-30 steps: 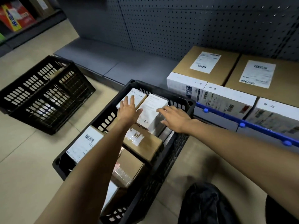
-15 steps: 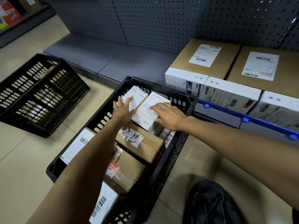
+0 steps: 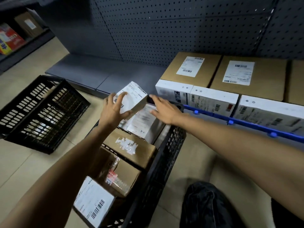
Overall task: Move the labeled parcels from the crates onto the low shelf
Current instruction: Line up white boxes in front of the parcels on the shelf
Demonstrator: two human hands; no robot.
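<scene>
While left hand [image 3: 113, 111] grips a white labeled parcel [image 3: 133, 97] just above the crate [image 3: 166, 155] far end, right hand [image 3: 164, 111] spreads straight-fingered beside it. Looks like lift-out step; next likely needs carrying to low shelf [image 3: 85, 74] beyond crate.

Centre frame, the left hand [image 3: 113, 111] grips a small labelled parcel [image 3: 134, 97], tilted, above the far end of the black crate [image 3: 164, 155]. The right hand [image 3: 164, 111] reaches in flat, fingers [image 3: 153, 98] straight at the parcel's right edge. More parcels [image 3: 130, 145] sit in the crate below. At upper right, brown cartons [image 3: 212, 74] and white boxes [image 3: 213, 99] line the low shelf [image 3: 98, 74]. A second crate [image 3: 41, 112] stands on the floor at left.
</scene>
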